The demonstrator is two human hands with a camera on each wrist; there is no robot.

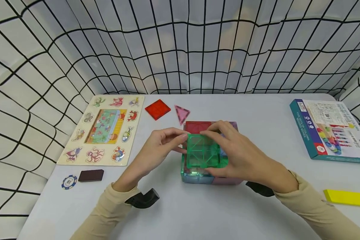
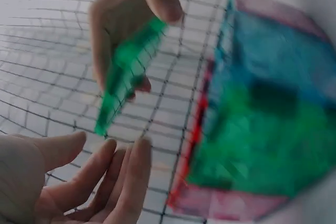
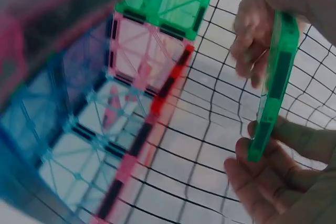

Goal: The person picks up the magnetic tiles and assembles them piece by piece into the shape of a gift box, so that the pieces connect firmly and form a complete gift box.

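Observation:
My right hand (image 1: 243,155) pinches a green square magnetic tile (image 1: 202,150) by opposite edges, thumb on one and fingers on the other. In the right wrist view that tile (image 3: 277,82) appears nearly edge-on. Beside its left edge is my left hand (image 1: 154,150), thumb and fingers loosely extended; the left wrist view shows the left fingertips (image 2: 139,148) near the tile's end, apart from it. Below both hands stands a box of magnetic tiles (image 1: 196,179) with blue, pink, red, green and purple panels. The right wrist view looks into its hollow inside; the held tile partly hides its top.
Behind the box lie a red square tile (image 1: 157,109) and a pink triangle tile (image 1: 182,114). To the left are a sea-animal puzzle board (image 1: 63,159), a dark brown block (image 1: 91,175) and a poker chip (image 1: 69,182). A boxed game (image 1: 333,130) and yellow block (image 1: 346,198) lie right.

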